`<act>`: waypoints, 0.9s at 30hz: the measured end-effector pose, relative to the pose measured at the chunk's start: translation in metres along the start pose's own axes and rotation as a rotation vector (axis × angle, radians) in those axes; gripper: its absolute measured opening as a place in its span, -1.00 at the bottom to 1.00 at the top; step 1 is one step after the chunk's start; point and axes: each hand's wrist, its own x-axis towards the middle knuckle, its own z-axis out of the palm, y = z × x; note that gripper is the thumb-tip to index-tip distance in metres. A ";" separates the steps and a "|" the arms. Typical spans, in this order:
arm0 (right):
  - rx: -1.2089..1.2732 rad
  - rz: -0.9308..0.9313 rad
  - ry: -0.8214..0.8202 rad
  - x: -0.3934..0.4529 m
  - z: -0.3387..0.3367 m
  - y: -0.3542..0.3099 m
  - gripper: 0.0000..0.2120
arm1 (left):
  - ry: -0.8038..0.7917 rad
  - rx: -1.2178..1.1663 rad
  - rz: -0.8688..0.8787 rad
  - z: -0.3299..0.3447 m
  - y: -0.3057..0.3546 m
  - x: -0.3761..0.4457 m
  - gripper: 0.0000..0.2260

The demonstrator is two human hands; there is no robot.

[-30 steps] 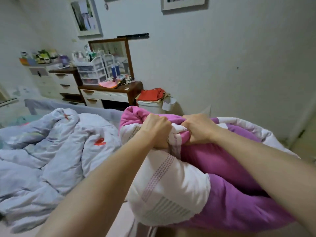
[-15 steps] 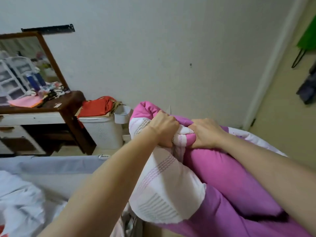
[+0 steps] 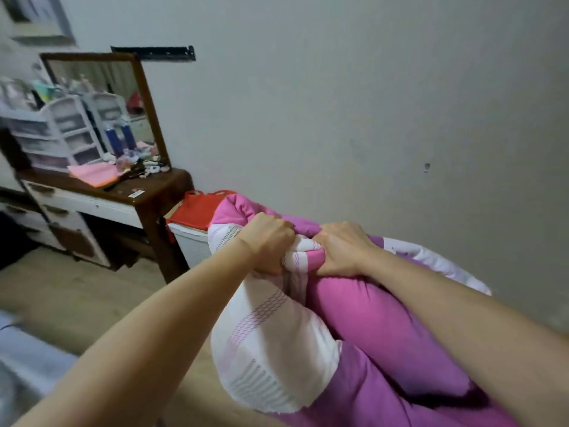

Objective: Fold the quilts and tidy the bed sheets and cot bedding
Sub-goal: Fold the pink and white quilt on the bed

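A thick pink, purple and white quilt hangs bunched in front of me, held up off the floor. My left hand grips a gathered fold at its top. My right hand grips the same bunch right beside it, the two fists almost touching. The quilt's white striped part bulges below my left hand and the pink and purple part falls to the lower right. A strip of the grey-blue bed shows at the lower left edge.
A brown dressing table with a mirror and white plastic drawers stands at the left. Beside it a white bin carries a red bag. Pale wooden floor lies between them and me. A plain wall stands behind.
The view has swung away from the bed with its crumpled pale blue quilt, toward the wall and floor. Both hands have kept their grip on the pink quilt, still held up.
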 end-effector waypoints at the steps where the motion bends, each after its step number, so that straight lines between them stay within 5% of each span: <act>1: 0.002 -0.053 0.006 0.028 0.002 0.005 -0.64 | -0.043 0.000 -0.048 0.009 -0.016 0.008 -0.79; 6: 0.022 -0.357 0.101 0.161 -0.005 0.005 -0.46 | -0.139 0.037 -0.315 0.029 -0.097 0.012 -0.77; 12: 0.024 -0.633 0.218 0.290 -0.018 -0.040 -0.55 | -0.257 0.124 -0.541 0.050 -0.188 -0.011 -0.77; 27: 0.181 -1.023 0.348 0.608 -0.065 -0.293 -0.69 | -0.479 0.168 -0.904 0.143 -0.484 -0.150 -0.77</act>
